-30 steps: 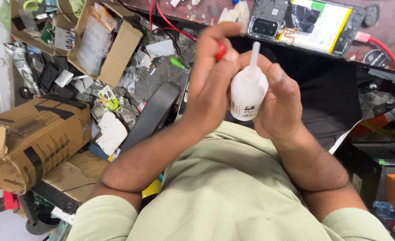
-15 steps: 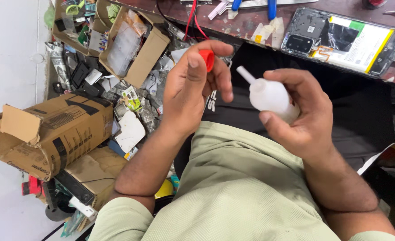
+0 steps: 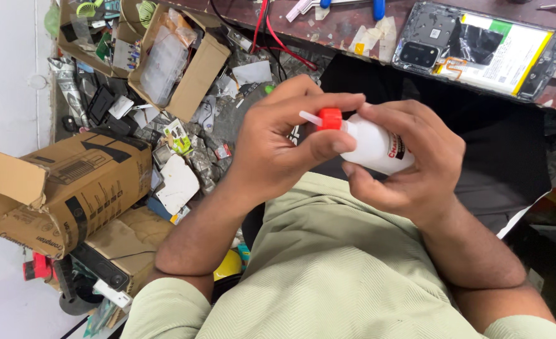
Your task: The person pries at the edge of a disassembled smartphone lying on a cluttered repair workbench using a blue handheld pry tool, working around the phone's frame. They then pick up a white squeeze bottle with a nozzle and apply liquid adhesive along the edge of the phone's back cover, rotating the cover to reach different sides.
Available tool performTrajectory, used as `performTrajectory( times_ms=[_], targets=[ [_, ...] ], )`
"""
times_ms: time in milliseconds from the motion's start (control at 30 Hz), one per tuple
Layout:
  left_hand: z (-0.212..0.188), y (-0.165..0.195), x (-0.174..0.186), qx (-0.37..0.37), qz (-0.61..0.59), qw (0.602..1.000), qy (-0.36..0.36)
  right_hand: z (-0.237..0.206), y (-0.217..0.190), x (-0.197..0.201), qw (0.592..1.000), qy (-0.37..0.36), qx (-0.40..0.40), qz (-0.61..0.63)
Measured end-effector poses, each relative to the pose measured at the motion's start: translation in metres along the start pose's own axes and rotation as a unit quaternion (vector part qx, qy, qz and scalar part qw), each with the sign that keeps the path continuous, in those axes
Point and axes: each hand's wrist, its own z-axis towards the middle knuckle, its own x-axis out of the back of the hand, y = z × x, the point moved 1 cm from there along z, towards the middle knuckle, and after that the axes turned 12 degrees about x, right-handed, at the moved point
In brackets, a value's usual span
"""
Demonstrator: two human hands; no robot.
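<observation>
I hold the small white bottle [image 3: 378, 149] in front of my chest, below the opened phone [image 3: 479, 47] that lies on the table [image 3: 347, 25], and a little to the left of this phone. My right hand [image 3: 416, 169] wraps the body of the bottle, the grip closed around it, with the nozzle [image 3: 309, 117] pointing away from the phone. My left hand [image 3: 278, 150] pinches the red cap [image 3: 330, 118] between thumb and first finger, so this grip is closed on the cap. The cap sits around the base of the nozzle; I cannot tell how tight it is. To do this well, I think the right hand must not squeeze the soft body. The left fingers should turn the cap only, straight on its axis. The nozzle should stay pointing off from the phone.
</observation>
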Motion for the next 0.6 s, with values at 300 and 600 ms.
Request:
performTrajectory(
  times_ms=[300, 600],
  targets=[
    [-0.002, -0.017, -0.014, 0.054, -0.241, 0.969, -0.028, -0.008, 0.006, -0.006, 0.993, 0.061, 0.072, -0.066],
    [-0.012, -0.028, -0.035, 0.021, -0.217, 0.971, 0.101, -0.012, 0.006, -0.004, 0.955, 0.063, 0.203, -0.206]
  ],
)
